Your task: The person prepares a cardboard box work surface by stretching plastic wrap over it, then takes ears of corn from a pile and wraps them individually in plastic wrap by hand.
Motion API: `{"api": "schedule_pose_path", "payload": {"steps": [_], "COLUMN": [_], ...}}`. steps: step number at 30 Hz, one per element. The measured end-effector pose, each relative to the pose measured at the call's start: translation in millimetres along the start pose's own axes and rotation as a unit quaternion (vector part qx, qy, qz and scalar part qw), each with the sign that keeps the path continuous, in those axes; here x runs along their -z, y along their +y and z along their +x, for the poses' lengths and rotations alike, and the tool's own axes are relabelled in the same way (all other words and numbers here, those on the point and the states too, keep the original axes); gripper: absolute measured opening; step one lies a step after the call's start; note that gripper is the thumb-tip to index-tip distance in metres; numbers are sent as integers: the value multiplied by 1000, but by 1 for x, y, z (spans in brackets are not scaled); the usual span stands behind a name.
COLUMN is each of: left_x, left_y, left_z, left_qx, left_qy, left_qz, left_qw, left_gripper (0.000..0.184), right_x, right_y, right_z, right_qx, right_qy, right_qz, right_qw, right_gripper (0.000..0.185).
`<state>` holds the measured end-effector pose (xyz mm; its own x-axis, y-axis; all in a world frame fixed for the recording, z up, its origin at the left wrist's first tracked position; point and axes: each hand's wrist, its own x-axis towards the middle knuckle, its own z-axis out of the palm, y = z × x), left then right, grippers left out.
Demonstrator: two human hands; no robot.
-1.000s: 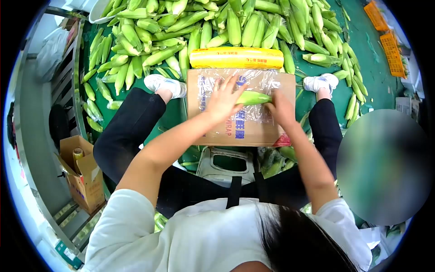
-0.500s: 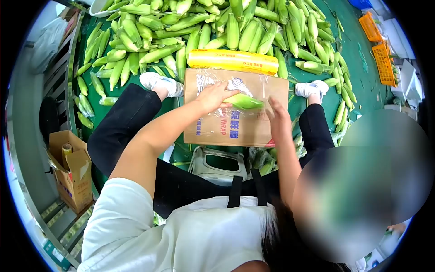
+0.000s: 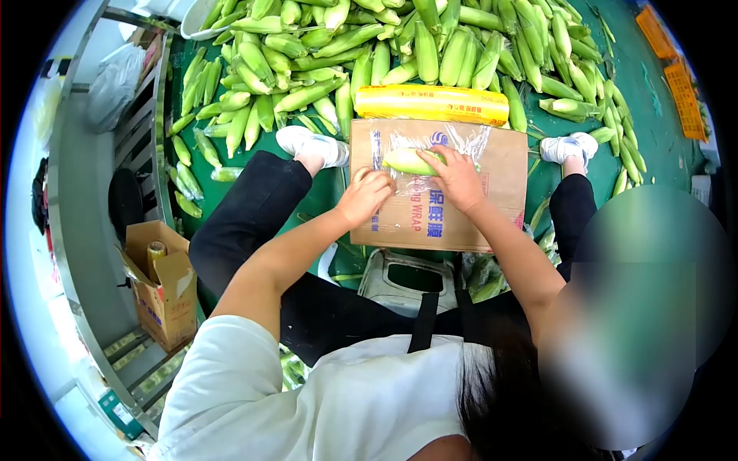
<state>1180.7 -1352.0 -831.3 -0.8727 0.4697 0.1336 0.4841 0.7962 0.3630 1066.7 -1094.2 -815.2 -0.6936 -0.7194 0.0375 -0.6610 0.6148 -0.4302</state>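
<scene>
An ear of corn in its green husk (image 3: pixel 410 160) lies across clear film on top of a cardboard box (image 3: pixel 469 227). My right hand (image 3: pixel 457 178) grips the ear's right end, fingers bent over it. At the ear's left end, just below it, my left hand (image 3: pixel 367 197) has its fingers closed in a pinch at the film's edge; the exact thing between the fingertips is too small to make out. Along the box's far edge lies a yellow roll of film (image 3: pixel 432 104), with wrinkled clear film spread from it over the box top.
A large heap of corn (image 3: pixel 423 54) covers the green floor beyond the box. Orange crates (image 3: pixel 684 100) stand at the far right. An open carton (image 3: pixel 165 307) is on a slatted rack at left. Below the box is a grey stool (image 3: pixel 407 280).
My right hand has moved from beside the corn onto its right end. My left hand has let go of the ear and shifted to its left end, closing its fingers. The view has shifted.
</scene>
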Motion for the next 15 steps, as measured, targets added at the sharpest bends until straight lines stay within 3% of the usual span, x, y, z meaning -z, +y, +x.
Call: {"api": "schedule_pose_path", "payload": {"steps": [1, 2, 3, 6, 9, 10, 13, 15], "left_x": [3, 16, 26, 55, 37, 6, -12, 6], "left_y": [-3, -9, -15, -4, -4, -22, -39, -50], "left_z": [0, -2, -4, 20, 67, 77, 124, 162], "left_qx": [-41, -63, -5, -38, 111, -7, -142, -68], "left_qy": [30, -23, -110, -110, -139, -50, -72, -104], "left_qz": [-6, -75, -140, -197, -304, -295, -64, -18], "left_qw": [999, 995, 984, 974, 936, 954, 985, 992], "left_gripper": [20, 11, 6, 8, 8, 13, 31, 52], "right_x": [3, 8, 10, 14, 14, 14, 3, -5], "right_y": [2, 2, 0, -2, -11, -17, -17, 5], "right_z": [-4, -12, -22, -39, -61, -59, -30, 12], "right_qx": [0, -3, -9, 1, 45, 43, -48, -61], "right_qy": [-3, -9, -17, -88, -47, -33, 21, 62], "right_qz": [3, 9, 16, 36, 70, 56, -11, -23], "right_qw": [1000, 1000, 1000, 995, 995, 997, 999, 996], "right_gripper": [74, 74, 73, 64, 55, 48, 44, 47]}}
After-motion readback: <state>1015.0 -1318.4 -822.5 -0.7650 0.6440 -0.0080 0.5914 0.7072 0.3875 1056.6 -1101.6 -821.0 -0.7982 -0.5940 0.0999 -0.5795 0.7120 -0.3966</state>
